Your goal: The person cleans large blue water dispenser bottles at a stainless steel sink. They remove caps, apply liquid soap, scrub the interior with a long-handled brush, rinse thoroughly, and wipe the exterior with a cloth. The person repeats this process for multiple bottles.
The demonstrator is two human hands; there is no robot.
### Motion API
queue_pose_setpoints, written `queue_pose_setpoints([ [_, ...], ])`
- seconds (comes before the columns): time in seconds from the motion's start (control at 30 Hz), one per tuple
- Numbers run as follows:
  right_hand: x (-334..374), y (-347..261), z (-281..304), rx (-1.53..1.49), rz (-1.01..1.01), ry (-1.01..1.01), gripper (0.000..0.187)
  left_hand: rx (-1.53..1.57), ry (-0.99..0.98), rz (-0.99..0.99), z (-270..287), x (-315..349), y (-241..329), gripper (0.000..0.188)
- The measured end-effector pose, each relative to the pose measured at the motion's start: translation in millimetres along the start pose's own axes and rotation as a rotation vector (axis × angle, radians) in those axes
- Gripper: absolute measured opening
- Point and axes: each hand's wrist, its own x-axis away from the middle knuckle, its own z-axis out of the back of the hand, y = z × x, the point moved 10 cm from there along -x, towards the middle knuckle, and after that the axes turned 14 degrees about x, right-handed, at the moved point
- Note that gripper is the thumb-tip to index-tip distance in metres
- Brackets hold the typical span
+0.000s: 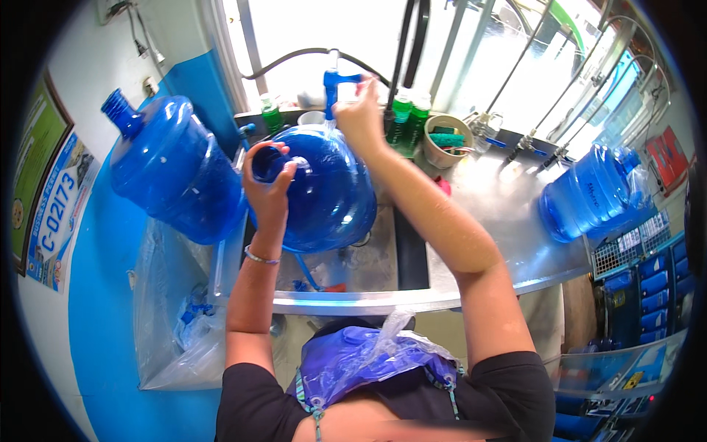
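A large round blue water jug (335, 195) lies tilted over the sink (383, 269), its open neck pointing up toward me. My left hand (266, 180) is wrapped around that neck, thumb and fingers curled about the rim. Above the jug's far side stands a blue tap (331, 96) with a side handle. My right hand (359, 114) is closed at the handle's end, pinching it. A pale streak below the tap meets the jug; whether it is running water is hard to tell.
Left of the sink leans another blue jug (169, 166), above a clear plastic bag (166, 317). Green bottles (417, 121) and a beige tub (447, 147) line the back. On the right, a filled jug (589, 191) rests by the steel counter (501, 228).
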Motion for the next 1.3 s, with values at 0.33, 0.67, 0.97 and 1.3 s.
queue_pose_setpoints([
  [0.33,-45.5,232.3,169.1,0.592,0.433,-0.371,0.058,-0.246,-0.086,-0.161,-120.1,66.3,57.3,0.042],
  [0.67,-67.6,370.2,223.3,0.661,0.514,-0.327,0.034,-0.374,-0.006,-0.182,-273.4,72.7,153.0,0.042],
  [0.97,-152.1,431.6,213.2,0.444,0.505,-0.723,0.049,-0.051,-0.228,0.092,-409.1,48.1,90.7,0.05],
  [1.3,-183.6,466.4,218.6,0.635,0.361,-0.785,0.049,-0.443,-0.301,-0.064,-544.0,33.8,-26.9,0.045],
])
